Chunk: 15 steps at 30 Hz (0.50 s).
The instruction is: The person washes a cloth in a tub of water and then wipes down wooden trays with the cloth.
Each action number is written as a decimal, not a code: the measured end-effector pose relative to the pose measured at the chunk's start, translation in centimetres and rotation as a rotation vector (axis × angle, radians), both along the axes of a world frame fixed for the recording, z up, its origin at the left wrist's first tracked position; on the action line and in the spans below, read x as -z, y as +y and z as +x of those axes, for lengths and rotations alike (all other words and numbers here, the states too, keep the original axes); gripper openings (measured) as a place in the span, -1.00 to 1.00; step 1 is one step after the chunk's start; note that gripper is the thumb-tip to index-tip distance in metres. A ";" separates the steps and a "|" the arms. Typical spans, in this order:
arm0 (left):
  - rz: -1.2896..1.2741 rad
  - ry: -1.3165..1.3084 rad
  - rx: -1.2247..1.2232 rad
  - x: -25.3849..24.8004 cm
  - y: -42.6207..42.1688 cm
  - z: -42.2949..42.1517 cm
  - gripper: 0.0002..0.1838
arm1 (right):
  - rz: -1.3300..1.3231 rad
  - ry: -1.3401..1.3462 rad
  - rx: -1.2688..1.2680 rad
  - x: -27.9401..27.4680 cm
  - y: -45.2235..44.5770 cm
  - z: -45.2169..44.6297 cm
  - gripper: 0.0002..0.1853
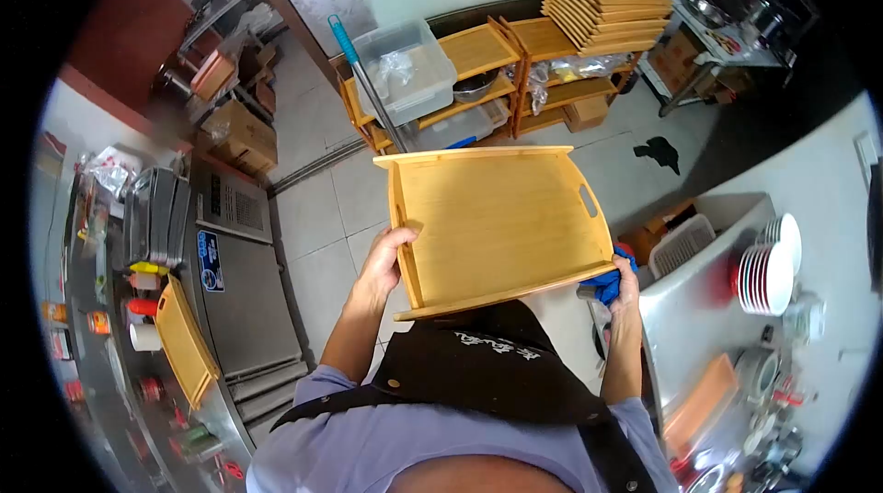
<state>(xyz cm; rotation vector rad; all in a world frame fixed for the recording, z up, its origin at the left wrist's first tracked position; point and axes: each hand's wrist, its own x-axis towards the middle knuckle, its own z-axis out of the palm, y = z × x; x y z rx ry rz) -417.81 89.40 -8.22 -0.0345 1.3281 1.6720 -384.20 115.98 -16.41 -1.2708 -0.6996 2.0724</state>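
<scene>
A bamboo serving tray (pixel 497 226) with raised sides is held up in front of my dark apron (pixel 478 369), its inner face toward me. My left hand (pixel 386 258) grips the tray's left side, with the thumb over the edge at the handle. At the lower right corner, my right hand (pixel 625 283) is closed on a bunched blue cloth (pixel 602 287), which lies close against the tray's edge. Its fingers are partly hidden behind the tray and cloth. An oval handle slot shows in the tray's right side.
More bamboo trays (pixel 607 5) are stacked on a low wooden shelf (pixel 543 38). A clear plastic bin (pixel 405 70) stands beside it. To the right, a steel counter (pixel 681 327) carries white bowls (pixel 768 272). Another tray (pixel 184 341) leans on the left counter.
</scene>
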 end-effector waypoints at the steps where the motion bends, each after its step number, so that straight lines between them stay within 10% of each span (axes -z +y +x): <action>1: 0.000 -0.013 -0.007 0.3 1.3 -0.6 -0.60 | 0.020 0.039 -0.040 0.3 1.9 -0.6 -0.67; 15: -0.062 0.052 0.084 5.7 22.9 -16.0 -0.52 | 0.256 0.123 0.002 -0.2 21.9 -14.7 -0.62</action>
